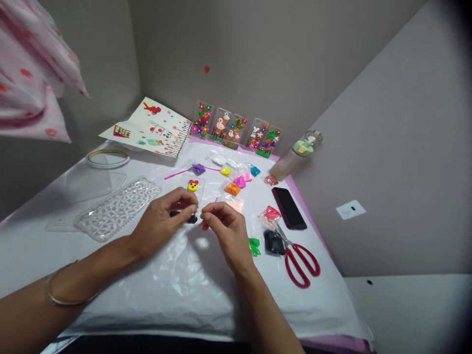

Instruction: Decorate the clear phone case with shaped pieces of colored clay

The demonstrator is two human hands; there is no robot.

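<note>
My left hand (pixel 162 216) is closed in a pinch, with a speck of green at its fingertips. Close beside it, my right hand (pixel 228 231) also pinches a tiny green piece of clay (pixel 201 215). Both hands are held just above the table, fingertips almost meeting. Behind them lies a clear phone case (pixel 201 183) bearing a yellow clay face (pixel 192 186) with red ears. Under the left fingers a black shape (pixel 191 219) shows in part. A bag of green clay (pixel 254 246) lies right of my right wrist.
Bags of coloured clay, including orange (pixel 232 189) and black (pixel 275 243), lie across the white sheet (pixel 165 305). Red-handled scissors (pixel 300 263), a phone (pixel 289 208) and a bottle (pixel 291 160) stand or lie rightward. A textured clear tray (pixel 118 209) is leftward; decorated cases (pixel 221 125) lean behind.
</note>
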